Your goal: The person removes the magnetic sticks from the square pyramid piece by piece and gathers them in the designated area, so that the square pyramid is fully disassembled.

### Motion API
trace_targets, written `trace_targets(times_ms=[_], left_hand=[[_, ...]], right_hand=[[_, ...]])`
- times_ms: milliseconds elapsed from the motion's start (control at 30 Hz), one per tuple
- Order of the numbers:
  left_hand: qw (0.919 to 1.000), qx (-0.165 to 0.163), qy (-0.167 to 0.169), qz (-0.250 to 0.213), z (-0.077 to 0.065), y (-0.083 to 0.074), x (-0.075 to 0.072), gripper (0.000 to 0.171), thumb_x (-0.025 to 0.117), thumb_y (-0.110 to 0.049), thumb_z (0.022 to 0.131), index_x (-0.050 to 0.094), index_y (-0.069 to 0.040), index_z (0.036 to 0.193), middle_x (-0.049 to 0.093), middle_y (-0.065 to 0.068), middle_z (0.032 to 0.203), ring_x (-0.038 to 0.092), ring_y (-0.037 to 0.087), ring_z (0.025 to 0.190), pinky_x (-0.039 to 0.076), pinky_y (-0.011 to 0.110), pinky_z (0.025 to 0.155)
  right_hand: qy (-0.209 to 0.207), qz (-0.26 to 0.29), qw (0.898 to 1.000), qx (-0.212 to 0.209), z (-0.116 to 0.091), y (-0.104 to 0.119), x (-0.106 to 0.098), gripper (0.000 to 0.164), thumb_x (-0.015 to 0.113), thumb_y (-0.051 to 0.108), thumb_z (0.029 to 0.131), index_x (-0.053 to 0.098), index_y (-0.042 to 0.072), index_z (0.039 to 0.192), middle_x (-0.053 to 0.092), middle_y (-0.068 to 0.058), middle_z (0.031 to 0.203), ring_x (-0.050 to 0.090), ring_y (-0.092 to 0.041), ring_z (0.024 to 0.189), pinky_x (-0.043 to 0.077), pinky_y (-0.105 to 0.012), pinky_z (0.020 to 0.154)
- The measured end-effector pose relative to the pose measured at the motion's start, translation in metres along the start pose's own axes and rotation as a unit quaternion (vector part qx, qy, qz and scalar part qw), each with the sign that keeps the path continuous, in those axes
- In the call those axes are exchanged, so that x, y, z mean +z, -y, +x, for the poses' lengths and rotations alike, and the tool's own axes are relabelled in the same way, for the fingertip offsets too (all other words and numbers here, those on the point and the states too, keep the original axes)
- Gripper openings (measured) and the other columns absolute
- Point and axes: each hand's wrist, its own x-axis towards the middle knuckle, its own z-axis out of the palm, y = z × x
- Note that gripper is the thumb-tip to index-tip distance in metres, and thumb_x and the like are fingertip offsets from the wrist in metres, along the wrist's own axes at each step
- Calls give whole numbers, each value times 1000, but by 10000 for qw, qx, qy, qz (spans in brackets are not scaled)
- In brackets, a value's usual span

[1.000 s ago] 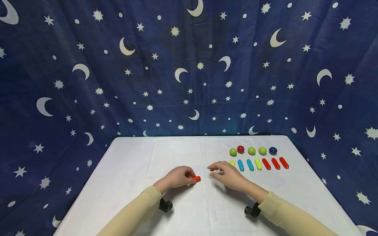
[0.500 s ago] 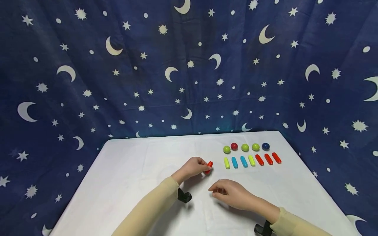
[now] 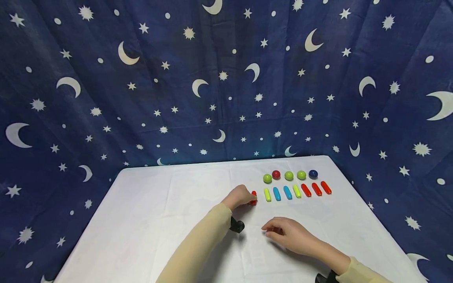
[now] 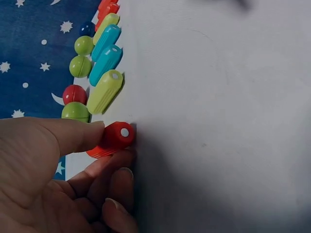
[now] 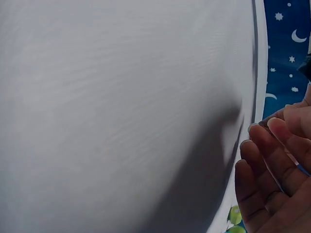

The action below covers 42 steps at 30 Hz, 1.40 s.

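Observation:
My left hand (image 3: 240,196) pinches a short red plastic rod (image 3: 254,198) between thumb and fingers, at the left end of a row of similar rods. In the left wrist view the rod (image 4: 116,137) shows a white dot on its near end and lies close to the white table surface. Beside it is a yellow-green rod (image 3: 267,195), then a blue rod (image 3: 277,194) and several more in blue, yellow-green and red. My right hand (image 3: 295,236) hovers over the table nearer to me, fingers loosely bent, holding nothing.
Behind the rods stands a row of small balls: a green ball (image 3: 267,178), a red ball (image 3: 276,174), more green ones and a navy ball (image 3: 313,174). A white cloth covers the table (image 3: 170,220). A dark blue curtain (image 3: 177,98) with moons and stars surrounds it.
My left hand has carried the red rod right and away from me, turning it to line up beside the other rods. My right hand has drawn back toward me.

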Motion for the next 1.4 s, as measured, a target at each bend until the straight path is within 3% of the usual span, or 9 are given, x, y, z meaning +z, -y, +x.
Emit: trace_targets(times_ms=[200, 467, 633, 900, 1000, 1167, 1300, 1400], left_hand=[[9998, 16, -54, 183, -2, -12, 6, 32, 76, -32, 93, 60, -5, 84, 56, 5, 74, 49, 17, 63, 38, 28, 59], [9997, 14, -215, -153, -3, -20, 13, 27, 73, -26, 93, 59, -5, 87, 56, 5, 75, 51, 18, 65, 39, 29, 61], [9994, -23, -242, -258, -3, -18, 14, 28, 73, -27, 94, 57, -4, 91, 56, 6, 76, 52, 18, 66, 39, 29, 61], [9991, 168, -150, -347, 0, -10, 12, 30, 71, -29, 96, 67, -5, 78, 60, 4, 69, 50, 15, 60, 39, 26, 57], [9989, 241, -129, -370, 0, -6, 6, 32, 69, -31, 98, 71, -4, 81, 64, 4, 70, 52, 15, 61, 41, 26, 58], [9980, 487, -181, -350, -4, 6, -12, 35, 66, -37, 99, 64, -3, 107, 68, 5, 82, 59, 18, 75, 49, 33, 73], [9946, 935, -393, -211, -12, 23, -30, 43, 64, -39, 100, 62, -4, 126, 69, 6, 99, 62, 17, 84, 50, 40, 86], [9904, 1247, -568, -169, -21, 40, -44, 45, 63, -38, 100, 61, -6, 132, 68, 4, 104, 62, 16, 85, 50, 42, 85]], right_hand=[[-12, 10, 10000, 70, -6, -4, -1, 16, 67, 39, 100, 73, 29, 111, 62, 22, 92, 56, -1, 80, 49, -27, 73], [-55, -23, 9999, 116, -6, -5, 0, 14, 68, 38, 100, 73, 30, 110, 62, 23, 92, 56, -2, 80, 48, -27, 73], [-1, 26, 9999, 114, -5, -6, 0, 14, 68, 37, 100, 73, 29, 110, 63, 23, 94, 56, -2, 81, 49, -27, 74], [56, 15, 9999, 103, -2, -6, -1, 16, 67, 39, 100, 73, 29, 111, 62, 23, 93, 56, -2, 81, 48, -27, 73], [83, 61, 9998, 143, -1, -5, -2, 17, 67, 40, 100, 73, 28, 111, 62, 21, 92, 56, -3, 81, 48, -27, 73], [-12, 99, 9996, 262, 2, -8, -8, 18, 68, 38, 99, 73, 27, 112, 62, 19, 91, 56, -4, 81, 49, -27, 73], [-355, -13, 9987, 375, 3, -14, -19, 16, 69, 32, 99, 74, 25, 113, 63, 18, 94, 57, -5, 82, 50, -27, 75], [-744, -135, 9959, 502, 3, -21, -32, 18, 70, 26, 99, 75, 22, 115, 65, 16, 98, 57, -7, 84, 51, -27, 75]])
